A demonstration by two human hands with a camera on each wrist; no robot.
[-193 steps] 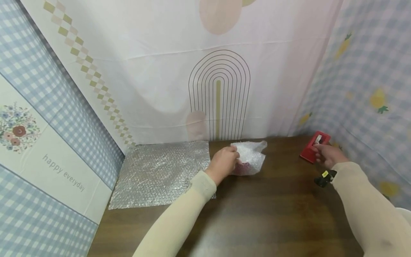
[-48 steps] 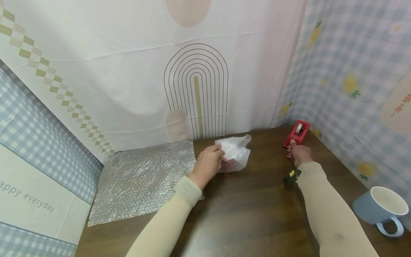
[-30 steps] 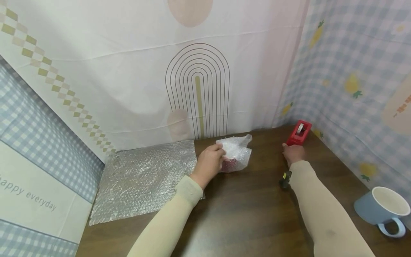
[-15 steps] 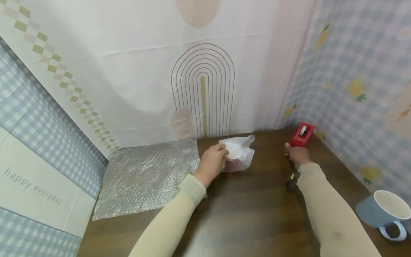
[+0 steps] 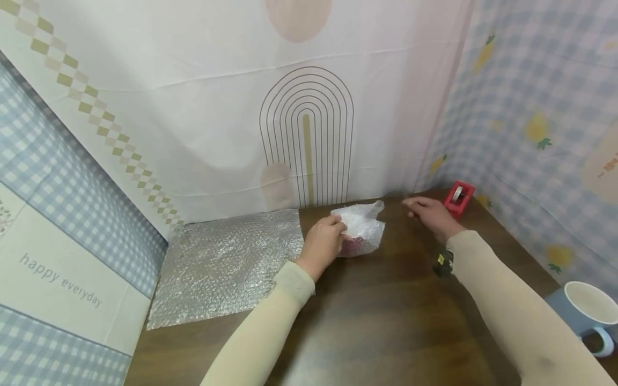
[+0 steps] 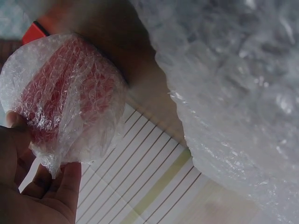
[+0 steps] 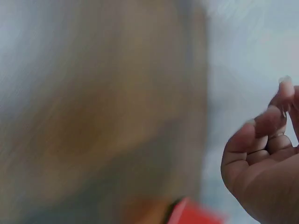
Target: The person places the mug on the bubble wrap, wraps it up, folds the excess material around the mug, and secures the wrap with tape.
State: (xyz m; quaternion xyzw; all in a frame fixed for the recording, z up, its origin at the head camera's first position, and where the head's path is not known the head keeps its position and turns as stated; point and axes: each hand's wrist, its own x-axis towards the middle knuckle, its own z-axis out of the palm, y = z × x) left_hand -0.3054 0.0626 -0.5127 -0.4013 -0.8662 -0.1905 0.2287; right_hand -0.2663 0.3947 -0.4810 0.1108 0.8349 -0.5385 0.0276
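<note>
A bundle in clear bubble wrap point(image 5: 359, 228), with something dark red showing through, is on the brown table. My left hand point(image 5: 322, 244) grips its left side; in the left wrist view the thumb and fingers point(image 6: 70, 186) pinch the gathered wrap. My right hand point(image 5: 431, 214) is raised between the bundle and the red tape dispenser point(image 5: 458, 198). Its thumb and fingertips come together in the right wrist view, where a small glint of clear tape point(image 7: 284, 111) shows between them. The dispenser's red corner point(image 7: 194, 213) appears blurred below.
A flat sheet of bubble wrap point(image 5: 232, 262) lies at the left of the table point(image 5: 376, 321). A blue mug point(image 5: 574, 308) stands at the right edge, by my right forearm. Patterned cloth point(image 5: 217, 107) hangs behind and on both sides.
My right hand worked at the front of the tape dispenser, then came away up and left toward the bundle. The left hand keeps its grip on the bundle. The mug has come into view.
</note>
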